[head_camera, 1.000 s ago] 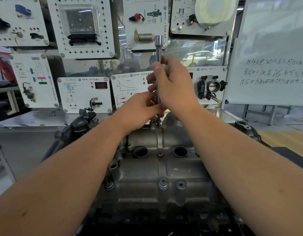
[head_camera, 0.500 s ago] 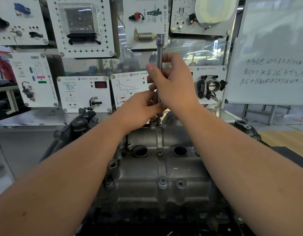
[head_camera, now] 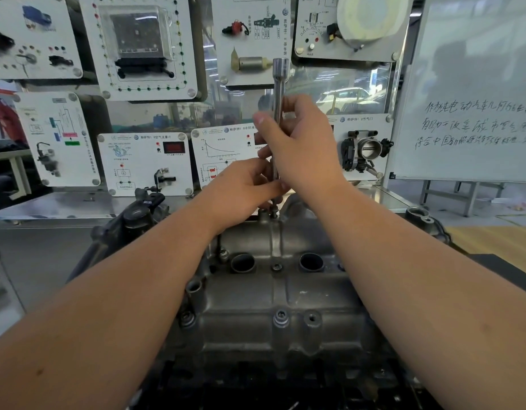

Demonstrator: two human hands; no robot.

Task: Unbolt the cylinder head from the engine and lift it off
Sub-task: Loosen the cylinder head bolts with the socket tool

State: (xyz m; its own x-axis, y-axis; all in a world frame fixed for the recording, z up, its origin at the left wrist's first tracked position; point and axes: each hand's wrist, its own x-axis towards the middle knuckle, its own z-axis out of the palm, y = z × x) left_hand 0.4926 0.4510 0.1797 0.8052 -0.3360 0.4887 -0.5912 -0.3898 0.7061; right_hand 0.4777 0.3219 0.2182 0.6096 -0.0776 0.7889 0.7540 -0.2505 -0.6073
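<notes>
- While both hands work at the far edge of the cylinder head (head_camera: 273,291), the right hand (head_camera: 303,149) has its grip curled round the middle of a long upright socket wrench (head_camera: 278,84); the thumb lies across the front of the shaft, and the wrench's wide upper end stands clear above the fingers.
- Left hand (head_camera: 241,187), just below the right: its grip pinches the lower shaft of the wrench, fingertips pressed together on the metal close above the head.
- Foot of the wrench: it meets a small raised boss at the far edge of the head, on the centre line; the bolt itself is hidden by the fingers.
- Cylinder head: grey cast metal, seated on the engine directly below the hands and between the two forearms.
- Two round open wells (head_camera: 242,261) on the head's upper face, one to each side of a small centre bolt (head_camera: 276,267).
- Near bolt (head_camera: 281,318) on the head's near edge, with an open hole (head_camera: 311,318) just beside it on the right.
- Worktop (head_camera: 49,205) of bright metal beyond the head.
- Training panels (head_camera: 143,161) with mounted parts stand behind the head; one carries a throttle body (head_camera: 363,150).
- Whiteboard (head_camera: 474,84) with handwriting, right of the panels.
</notes>
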